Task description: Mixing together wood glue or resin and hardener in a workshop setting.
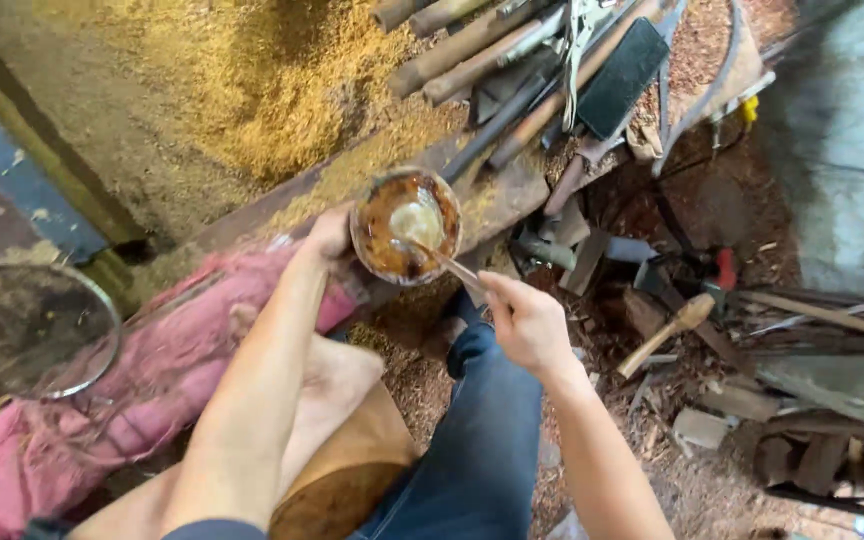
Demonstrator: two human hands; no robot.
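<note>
My left hand (330, 232) grips the rim of a small round bowl (382, 250) coated inside with brown, sticky paste and a pale lump in the middle. My right hand (524, 318) pinches the handle of a thin stick or spoon (444, 261), whose tip rests inside the bowl. The bowl is held above a wooden beam (492, 195) dusted with sawdust. A rounded brown wooden piece (347, 475) lies on my lap between my bare leg and my jeans-clad leg.
A pink cloth bundle (82, 420) lies along the left, beside a round metal-rimmed sieve (32, 330). Sawdust is heaped at the top. Wooden-handled tools (512, 60), a dark flat block (622, 75) and a mallet (667, 330) crowd the right among wood scraps.
</note>
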